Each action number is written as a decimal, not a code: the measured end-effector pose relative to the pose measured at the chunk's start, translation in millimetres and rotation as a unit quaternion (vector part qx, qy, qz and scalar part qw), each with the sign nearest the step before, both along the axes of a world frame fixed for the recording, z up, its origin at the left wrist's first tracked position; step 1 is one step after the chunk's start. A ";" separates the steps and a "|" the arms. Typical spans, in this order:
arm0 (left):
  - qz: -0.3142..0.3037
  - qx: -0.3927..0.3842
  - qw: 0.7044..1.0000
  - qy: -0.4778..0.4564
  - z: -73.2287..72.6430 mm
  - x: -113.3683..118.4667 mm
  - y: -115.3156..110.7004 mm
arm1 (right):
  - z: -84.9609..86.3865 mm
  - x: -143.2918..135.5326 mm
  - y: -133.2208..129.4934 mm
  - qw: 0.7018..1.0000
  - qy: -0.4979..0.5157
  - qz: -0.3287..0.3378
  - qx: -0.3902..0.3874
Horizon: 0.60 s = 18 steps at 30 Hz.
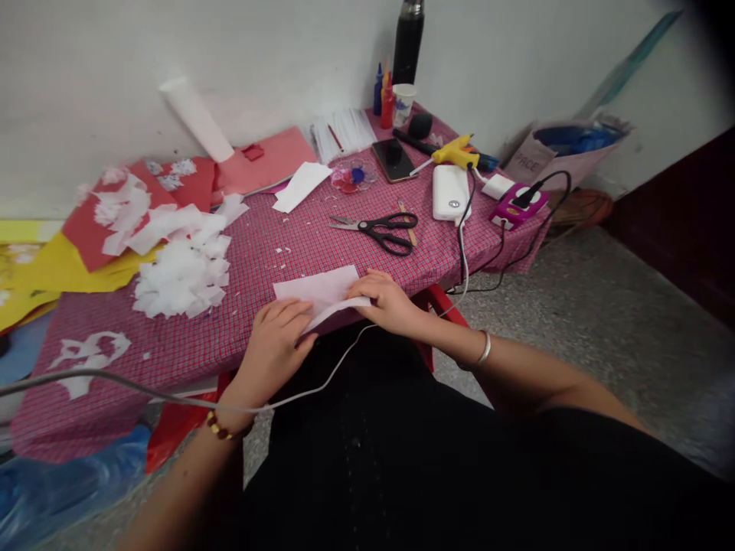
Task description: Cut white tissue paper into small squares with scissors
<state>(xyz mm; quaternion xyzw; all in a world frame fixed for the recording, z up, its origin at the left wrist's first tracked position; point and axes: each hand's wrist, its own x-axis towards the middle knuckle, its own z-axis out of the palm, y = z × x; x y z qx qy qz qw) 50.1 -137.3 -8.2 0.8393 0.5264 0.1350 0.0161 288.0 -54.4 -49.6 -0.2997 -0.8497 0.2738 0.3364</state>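
Note:
At the table's near edge lies a sheet of white paper (321,288), its front edge turned up in a fold. My left hand (279,337) grips the left part of this fold, fingers on top and thumb below. My right hand (387,301) pinches the right end of the same sheet. Just beyond the paper rest black-handled scissors (382,228), their blades pointing left. Left of my hands is a heap of crumpled white paper pieces (182,275). A cut-out white paper shape (92,360) lies near the table's left end.
A white power bank (451,193), a yellow glue gun (456,151), a phone (393,159) and a purple power adapter (518,207) stand on the right. Behind them are a paper cup (403,103) and a black flask (408,46). A white cable (333,375) crosses over my left wrist.

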 end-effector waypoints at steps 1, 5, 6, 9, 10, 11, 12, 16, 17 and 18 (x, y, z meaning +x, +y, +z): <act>0.001 -0.016 0.999 -0.037 -0.3 -5.0 3.3 | 3.0 -1.4 0.8 1.000 -0.005 -0.010 -0.011; 0.096 -0.102 0.973 -0.185 1.7 -17.6 17.3 | 10.9 -6.3 6.5 0.996 -0.025 -0.061 -0.057; 0.132 -0.110 0.963 -0.206 2.2 -18.7 20.5 | 12.2 -7.3 8.3 0.995 -0.027 -0.074 -0.065; 0.213 -0.116 0.938 -0.247 0.5 -19.2 28.3 | 16.5 -10.3 13.1 0.990 -0.040 -0.110 -0.083; 0.228 -0.116 0.933 -0.254 -1.2 -19.0 30.2 | 17.9 -11.3 14.1 0.988 -0.049 -0.120 -0.087; 0.240 -0.112 0.929 -0.258 -3.3 -18.7 31.5 | 19.1 -12.3 14.8 0.986 -0.062 -0.128 -0.089; 0.250 -0.104 0.928 -0.257 -5.6 -18.6 32.5 | 20.0 -13.2 15.1 0.984 -0.076 -0.134 -0.088; 0.279 -0.072 0.927 -0.241 -13.4 -19.5 33.6 | 19.4 -15.0 14.7 0.981 -0.106 -0.150 -0.063; 0.282 -0.071 0.926 -0.241 -14.8 -20.0 33.5 | 18.7 -15.0 14.5 0.980 -0.110 -0.153 -0.059; 0.281 -0.073 0.927 -0.239 -16.0 -20.4 33.5 | 18.2 -14.9 14.5 0.979 -0.116 -0.157 -0.058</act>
